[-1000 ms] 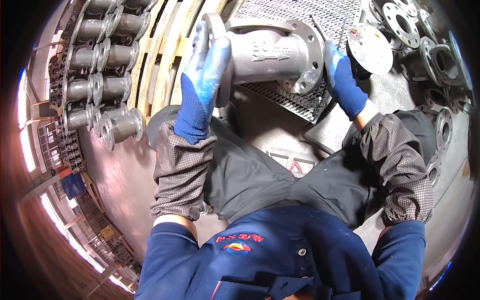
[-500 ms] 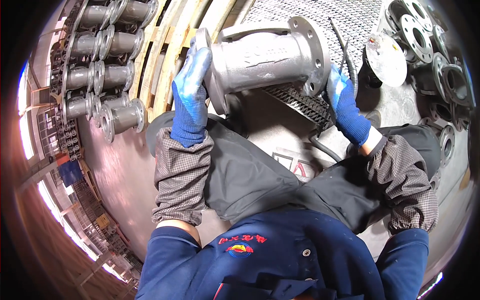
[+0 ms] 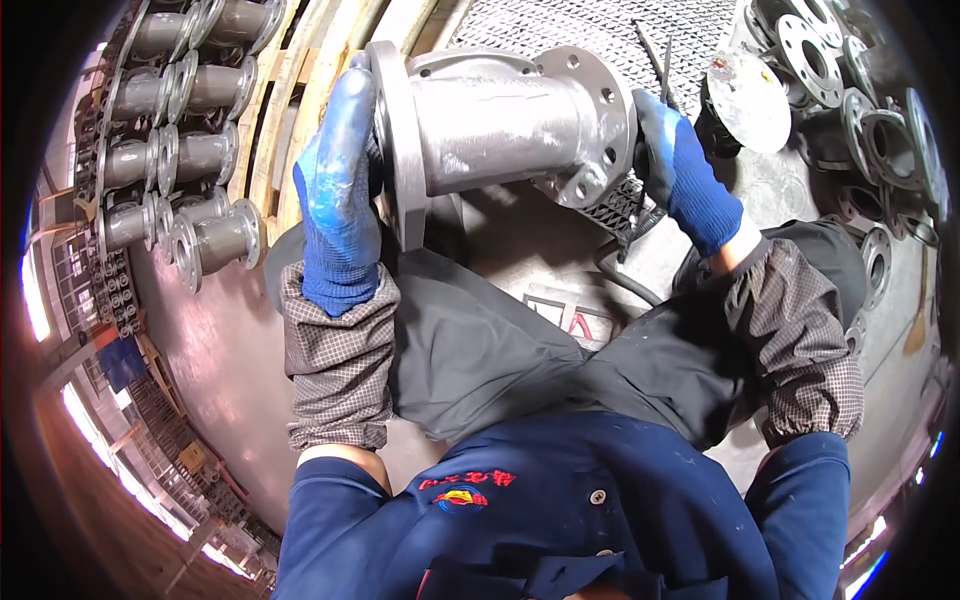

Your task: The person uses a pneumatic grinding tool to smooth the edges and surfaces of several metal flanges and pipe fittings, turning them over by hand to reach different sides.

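Observation:
A silvery-grey cast metal flanged pipe fitting point(image 3: 500, 125) is held up crosswise between my two hands, above the gap between my knees. It has a round flange at each end, bolt holes showing in the right one, and another flange edge along its far side. My left hand point(image 3: 340, 190), in a blue coated glove, presses against the outer face of the left flange with its fingers pointing up. At the other end my right hand point(image 3: 685, 180), gloved alike, grips the right flange; its fingertips are partly hidden behind the rim.
Beyond the fitting lies a metal mesh grating point(image 3: 600, 30). A wooden pallet point(image 3: 285, 110) stands to the left, beside stacked flanged fittings point(image 3: 215, 90). On the right are a round plate-topped stand point(image 3: 748, 103) and a heap of grey flanged fittings point(image 3: 885, 150). A black cable point(image 3: 628, 283) crosses the floor.
The fitting has turned about its long axis, so the raised marking no longer faces me. My left hand has slid to the left flange's outer face. The whole view has shifted slightly.

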The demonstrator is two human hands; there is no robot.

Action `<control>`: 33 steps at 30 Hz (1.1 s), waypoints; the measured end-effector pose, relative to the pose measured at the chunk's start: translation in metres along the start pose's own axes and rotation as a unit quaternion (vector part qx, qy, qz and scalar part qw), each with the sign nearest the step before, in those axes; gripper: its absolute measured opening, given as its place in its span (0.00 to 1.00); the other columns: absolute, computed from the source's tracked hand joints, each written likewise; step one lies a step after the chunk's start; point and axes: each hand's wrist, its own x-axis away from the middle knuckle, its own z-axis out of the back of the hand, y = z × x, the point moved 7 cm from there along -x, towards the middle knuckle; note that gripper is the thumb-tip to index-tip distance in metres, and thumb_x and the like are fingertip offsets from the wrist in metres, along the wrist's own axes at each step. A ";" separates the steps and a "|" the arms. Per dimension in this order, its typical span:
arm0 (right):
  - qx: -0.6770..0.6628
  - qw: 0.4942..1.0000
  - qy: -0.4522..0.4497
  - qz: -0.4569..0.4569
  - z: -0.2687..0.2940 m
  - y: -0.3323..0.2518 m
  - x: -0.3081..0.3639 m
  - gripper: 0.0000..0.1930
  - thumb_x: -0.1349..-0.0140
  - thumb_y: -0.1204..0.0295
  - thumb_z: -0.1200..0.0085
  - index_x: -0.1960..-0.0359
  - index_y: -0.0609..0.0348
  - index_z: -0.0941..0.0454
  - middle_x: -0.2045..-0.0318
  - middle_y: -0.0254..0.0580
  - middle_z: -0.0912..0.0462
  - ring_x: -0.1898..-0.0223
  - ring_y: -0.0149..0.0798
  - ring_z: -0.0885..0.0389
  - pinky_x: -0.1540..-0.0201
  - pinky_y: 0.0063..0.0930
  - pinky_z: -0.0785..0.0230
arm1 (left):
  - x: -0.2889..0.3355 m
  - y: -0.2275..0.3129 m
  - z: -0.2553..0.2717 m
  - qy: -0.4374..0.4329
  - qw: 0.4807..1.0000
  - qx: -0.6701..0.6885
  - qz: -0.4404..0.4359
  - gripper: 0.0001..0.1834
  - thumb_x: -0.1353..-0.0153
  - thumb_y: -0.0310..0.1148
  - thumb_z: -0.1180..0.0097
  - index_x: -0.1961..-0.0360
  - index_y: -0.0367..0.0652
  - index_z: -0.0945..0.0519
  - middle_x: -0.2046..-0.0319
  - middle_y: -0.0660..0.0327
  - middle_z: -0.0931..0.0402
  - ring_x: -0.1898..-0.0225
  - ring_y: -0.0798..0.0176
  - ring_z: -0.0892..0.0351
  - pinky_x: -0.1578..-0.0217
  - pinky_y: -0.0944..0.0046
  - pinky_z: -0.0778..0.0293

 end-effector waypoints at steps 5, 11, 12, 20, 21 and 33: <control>-0.238 0.939 0.057 -0.243 0.012 0.046 0.000 0.13 0.36 0.65 0.62 0.71 0.60 0.27 0.81 0.33 0.29 0.83 0.28 0.34 0.78 0.21 0.41 | -0.036 0.002 -0.022 -0.082 0.989 0.054 0.107 0.24 0.31 0.29 0.64 0.35 0.37 0.40 0.39 0.45 0.38 0.42 0.61 0.34 0.43 0.63 0.38; -0.054 0.998 -0.007 -0.029 -0.027 0.021 0.020 0.14 0.42 0.72 0.47 0.58 0.68 0.28 0.68 0.52 0.20 0.68 0.43 0.20 0.62 0.30 0.28 | -0.022 0.000 -0.045 -0.160 0.973 -0.130 0.106 0.51 0.54 0.29 0.35 0.32 0.35 0.54 0.34 0.45 0.48 0.33 0.56 0.48 0.37 0.63 0.45; -0.058 0.998 -0.022 -0.029 -0.025 0.017 0.017 0.14 0.44 0.74 0.46 0.57 0.68 0.28 0.67 0.54 0.20 0.66 0.47 0.20 0.62 0.32 0.28 | -0.021 -0.004 -0.042 -0.138 0.973 -0.155 0.104 0.51 0.54 0.29 0.35 0.32 0.35 0.52 0.35 0.46 0.46 0.34 0.57 0.46 0.38 0.64 0.45; -0.045 0.996 -0.037 -0.070 -0.016 0.007 0.020 0.19 0.46 0.83 0.54 0.50 0.68 0.33 0.70 0.57 0.22 0.67 0.55 0.20 0.65 0.37 0.28 | -0.010 -0.012 -0.015 -0.077 0.976 -0.120 0.162 0.48 0.55 0.32 0.36 0.33 0.34 0.48 0.44 0.49 0.32 0.47 0.62 0.29 0.48 0.66 0.32; -0.137 0.970 -0.074 -0.186 -0.011 0.009 0.023 0.17 0.46 0.82 0.54 0.52 0.67 0.31 0.72 0.53 0.22 0.70 0.49 0.20 0.68 0.33 0.29 | -0.009 -0.013 -0.012 -0.075 0.975 -0.098 0.183 0.48 0.54 0.32 0.36 0.34 0.33 0.47 0.45 0.49 0.31 0.48 0.62 0.28 0.49 0.66 0.31; -0.556 0.725 0.127 -0.386 0.006 0.032 -0.005 0.13 0.35 0.68 0.64 0.68 0.63 0.29 0.77 0.36 0.24 0.84 0.24 0.33 0.82 0.15 0.39 | -0.037 -0.007 -0.015 -0.099 0.955 -0.241 -0.140 0.28 0.41 0.25 0.48 0.38 0.51 0.33 0.58 0.46 0.24 0.62 0.56 0.20 0.58 0.66 0.24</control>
